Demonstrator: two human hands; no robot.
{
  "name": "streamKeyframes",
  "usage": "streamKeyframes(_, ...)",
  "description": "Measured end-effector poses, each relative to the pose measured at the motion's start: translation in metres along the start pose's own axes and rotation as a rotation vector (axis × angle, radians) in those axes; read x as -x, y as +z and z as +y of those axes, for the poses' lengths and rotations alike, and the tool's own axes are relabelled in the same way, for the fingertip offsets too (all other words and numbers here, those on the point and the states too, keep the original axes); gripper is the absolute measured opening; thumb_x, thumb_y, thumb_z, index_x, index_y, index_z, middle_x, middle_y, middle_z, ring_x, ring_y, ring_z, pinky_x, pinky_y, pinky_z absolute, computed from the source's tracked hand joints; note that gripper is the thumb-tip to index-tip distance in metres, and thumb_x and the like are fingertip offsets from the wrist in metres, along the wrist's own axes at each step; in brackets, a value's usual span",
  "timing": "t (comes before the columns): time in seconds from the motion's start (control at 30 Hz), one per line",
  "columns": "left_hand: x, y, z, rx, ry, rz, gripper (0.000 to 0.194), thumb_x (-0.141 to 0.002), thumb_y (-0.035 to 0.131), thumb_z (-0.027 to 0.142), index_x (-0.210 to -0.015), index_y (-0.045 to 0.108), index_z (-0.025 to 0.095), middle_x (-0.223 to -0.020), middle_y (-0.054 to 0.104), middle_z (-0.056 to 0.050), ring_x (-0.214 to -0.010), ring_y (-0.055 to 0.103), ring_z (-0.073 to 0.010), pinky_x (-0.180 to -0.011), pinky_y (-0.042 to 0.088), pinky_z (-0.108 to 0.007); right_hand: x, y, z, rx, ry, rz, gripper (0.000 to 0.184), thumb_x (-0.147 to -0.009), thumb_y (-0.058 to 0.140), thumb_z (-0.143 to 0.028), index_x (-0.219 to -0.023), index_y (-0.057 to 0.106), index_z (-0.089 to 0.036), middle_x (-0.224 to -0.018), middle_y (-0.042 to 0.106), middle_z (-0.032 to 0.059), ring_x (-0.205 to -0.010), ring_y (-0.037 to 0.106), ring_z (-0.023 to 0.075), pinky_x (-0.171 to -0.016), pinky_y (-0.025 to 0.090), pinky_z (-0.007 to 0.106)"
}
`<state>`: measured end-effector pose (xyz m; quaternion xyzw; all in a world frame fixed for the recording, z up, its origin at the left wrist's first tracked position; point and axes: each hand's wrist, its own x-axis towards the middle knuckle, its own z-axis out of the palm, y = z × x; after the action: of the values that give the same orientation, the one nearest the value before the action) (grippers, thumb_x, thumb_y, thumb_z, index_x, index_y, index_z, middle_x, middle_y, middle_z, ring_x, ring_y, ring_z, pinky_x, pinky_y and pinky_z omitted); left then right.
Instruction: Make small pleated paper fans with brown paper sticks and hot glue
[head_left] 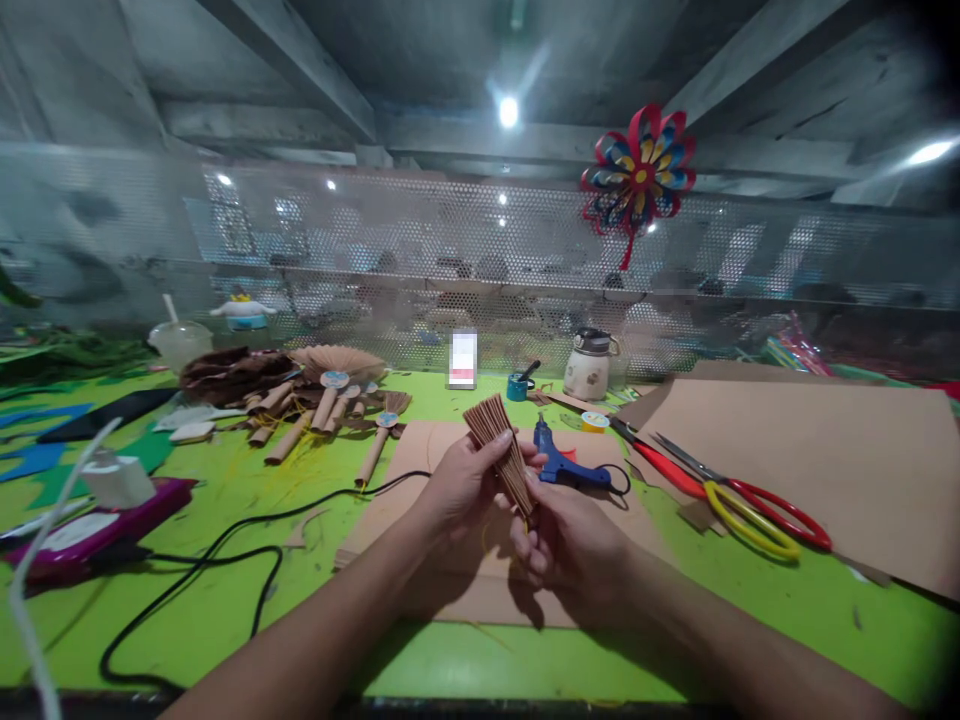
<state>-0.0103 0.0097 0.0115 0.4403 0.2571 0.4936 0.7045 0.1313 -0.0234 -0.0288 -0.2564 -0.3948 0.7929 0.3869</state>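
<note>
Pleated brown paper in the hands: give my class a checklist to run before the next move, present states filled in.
1. Pleated paper held by left hand and right hand: ok.
2. Pleated paper gathered into a narrow bundle: ok.
3. Glue gun set down: ok, lying beyond the hands.
4. Glue gun hot: cannot tell.
5. Scissors away from both hands: ok, lying at right.
6. Black cord off the brown sheets: not ok, it crosses their edge.

Covered, Cropped and Blurred

The lower end of the pleated paper is covered by the right hand, and part of the left hand is hidden behind the pleats. Both forearms and the white cable are cut off by the bottom edge. Shapes behind the mesh are blurred. The labels cannot be read.
</note>
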Motion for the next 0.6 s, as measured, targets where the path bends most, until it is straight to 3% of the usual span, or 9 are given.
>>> streamKeyframes(0.1,-0.003,-0.003,0.000,0.034,-0.010,0.041,0.016,-0.084,0.067,0.025,-0.089,0.065,0.010,-0.079,0.073,-0.012,-0.063,0.068,-0.0172,-0.046,0.048,-0.021,0.001,-0.002,-0.001,0.074,0.034,0.003,0.049,-0.094,0.040,-0.062,-0.084,0.056,-0.017,-0.053,0.062,0.0010,-0.038,0.054,0.0141,-0.039,0.044,0.024)
streamKeyframes(0.2,-0.006,-0.007,0.006,0.058,0.015,0.107,0.008,-0.085,0.066,0.018,-0.085,0.064,0.010,-0.077,0.073,-0.011,-0.072,0.071,-0.0206,-0.068,0.059,-0.033,0.002,-0.004,-0.009,0.185,0.009,0.022,0.051,-0.090,0.045,-0.065,-0.078,0.057,-0.017,-0.050,0.059,0.0001,-0.039,0.054,0.0148,-0.038,0.047,0.027)
streamKeyframes(0.27,-0.008,-0.010,0.012,0.026,0.001,0.134,0.009,-0.089,0.059,0.015,-0.084,0.063,0.009,-0.080,0.073,-0.014,-0.071,0.072,-0.0231,-0.070,0.060,-0.038,0.004,-0.005,-0.019,0.300,-0.062,0.095,0.045,-0.087,0.055,-0.061,-0.076,0.058,-0.017,-0.044,0.052,-0.0047,-0.034,0.047,0.0113,-0.035,0.043,0.023)
streamKeyframes(0.37,-0.014,-0.018,0.022,0.055,0.081,0.240,0.014,-0.092,0.049,0.009,-0.084,0.060,0.010,-0.075,0.073,-0.011,-0.072,0.073,-0.0235,-0.073,0.060,-0.042,0.009,-0.009,-0.038,0.602,-0.217,0.222,0.036,-0.081,0.068,-0.050,-0.078,0.064,-0.015,-0.048,0.055,-0.0050,-0.033,0.040,0.0051,-0.033,0.031,0.016)
streamKeyframes(0.47,-0.020,-0.027,0.031,0.072,0.198,0.320,0.014,-0.093,0.049,0.008,-0.083,0.060,0.010,-0.071,0.072,-0.009,-0.071,0.073,-0.0225,-0.079,0.059,-0.045,0.021,-0.014,-0.058,0.775,-0.210,0.075,0.036,-0.084,0.065,-0.047,-0.086,0.070,-0.012,-0.055,0.065,0.0015,-0.034,0.042,0.0044,-0.035,0.030,0.017)
streamKeyframes(0.6,-0.026,-0.041,0.038,0.086,0.317,0.433,0.016,-0.094,0.048,0.010,-0.082,0.058,0.010,-0.069,0.070,-0.009,-0.066,0.072,-0.0192,-0.079,0.059,-0.043,0.040,-0.023,-0.081,0.646,-0.091,-0.235,0.042,-0.083,0.064,-0.049,-0.099,0.071,-0.011,-0.062,0.072,0.0070,-0.033,0.027,0.0027,-0.035,0.023,0.018)
